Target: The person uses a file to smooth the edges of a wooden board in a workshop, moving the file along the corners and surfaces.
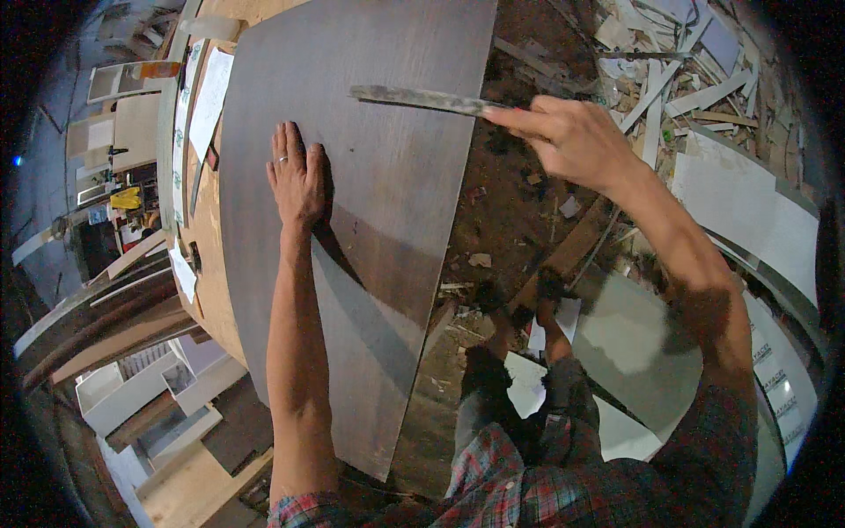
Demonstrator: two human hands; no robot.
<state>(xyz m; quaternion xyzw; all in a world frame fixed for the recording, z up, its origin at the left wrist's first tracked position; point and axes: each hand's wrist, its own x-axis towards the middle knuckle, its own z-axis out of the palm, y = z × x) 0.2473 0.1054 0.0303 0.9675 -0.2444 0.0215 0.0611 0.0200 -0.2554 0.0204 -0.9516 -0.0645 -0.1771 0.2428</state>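
Pressing left hand (297, 176) flat on brown panel (370, 132); right hand (572, 136) holds file (422, 99)

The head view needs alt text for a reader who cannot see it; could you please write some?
A person's left hand presses flat on a large dark wood-grain sheet lying on a workbench, while the right hand holds a long flat metal file over the sheet's far edge. Wood offcuts litter the floor to the right.

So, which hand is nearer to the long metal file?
Right. The right hand grips the long metal file at its end; the left hand lies flat on the brown sheet below it.
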